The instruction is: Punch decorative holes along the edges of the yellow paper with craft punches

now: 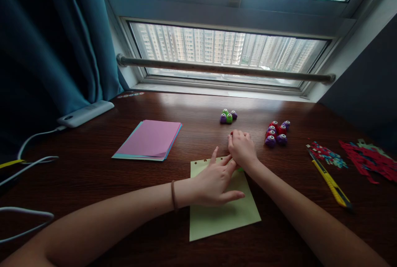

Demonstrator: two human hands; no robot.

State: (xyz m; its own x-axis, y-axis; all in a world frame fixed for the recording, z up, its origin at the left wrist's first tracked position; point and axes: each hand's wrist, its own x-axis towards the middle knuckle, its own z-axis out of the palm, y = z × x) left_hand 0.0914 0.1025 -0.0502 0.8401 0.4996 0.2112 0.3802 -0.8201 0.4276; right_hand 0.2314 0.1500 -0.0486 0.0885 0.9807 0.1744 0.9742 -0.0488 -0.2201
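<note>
Left forearm [102, 213] leads to the person's left hand [214, 182], fingers spread on a pale yellow sheet [217, 225] at 6 o'clock in view. The right hand [243, 149] curls its fingers together at the top edge, their grip hidden. Star-shaped cutouts [195, 163] line that edge's left part; the visible lower area has none. From the sheet, green-and-purple craft punches [229, 118] sit at 12 o'clock, red-and-purple ones [271, 141] at 1, stacked paper [149, 137] at 10, a utility knife [330, 180] near 3.
</note>
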